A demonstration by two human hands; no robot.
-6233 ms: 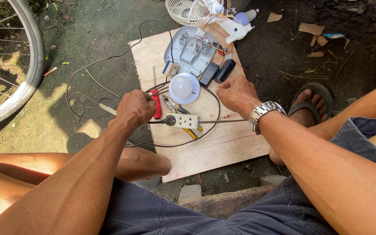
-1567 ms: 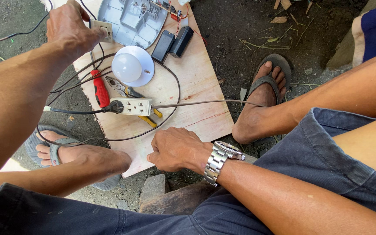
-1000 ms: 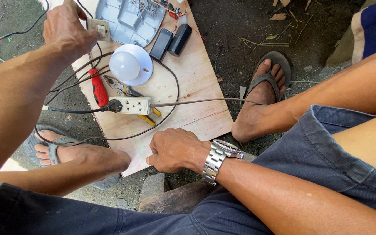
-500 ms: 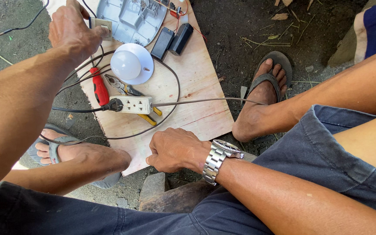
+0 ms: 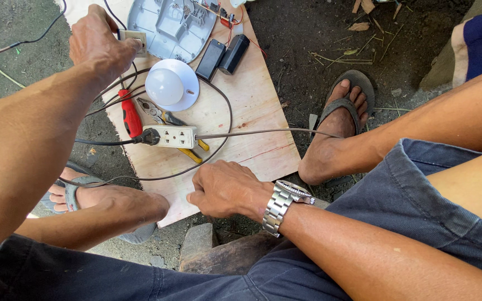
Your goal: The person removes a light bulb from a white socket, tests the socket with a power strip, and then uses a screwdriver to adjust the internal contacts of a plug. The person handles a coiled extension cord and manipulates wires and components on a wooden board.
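The left hand [image 5: 99, 42] is closed around a small pale switch box [image 5: 135, 39] at the far end of a plywood board [image 5: 252, 139] lying on the dirt, thumb and fingers pinching its sides. A thin dark wire [image 5: 23, 42] trails off toward the left. The box looks light and hard, likely plastic, so it should lift with little effort; the sides are the sensible place to grip (the wire ends would tug and could pull loose).

The right hand [image 5: 227, 189] rests loosely curled, holding nothing, knuckles up on the near edge of the board, a metal watch [image 5: 283, 203] at the wrist.

Between the two hands lie a white power strip [image 5: 173, 136] with a black plug in its left end, a red-handled screwdriver [image 5: 130, 117], pliers with yellow grips [image 5: 182, 145] partly under the strip, and a white dome lamp [image 5: 169, 85]. Beyond that sit a grey plastic casing [image 5: 168, 22] and two black battery cells [image 5: 223, 54].
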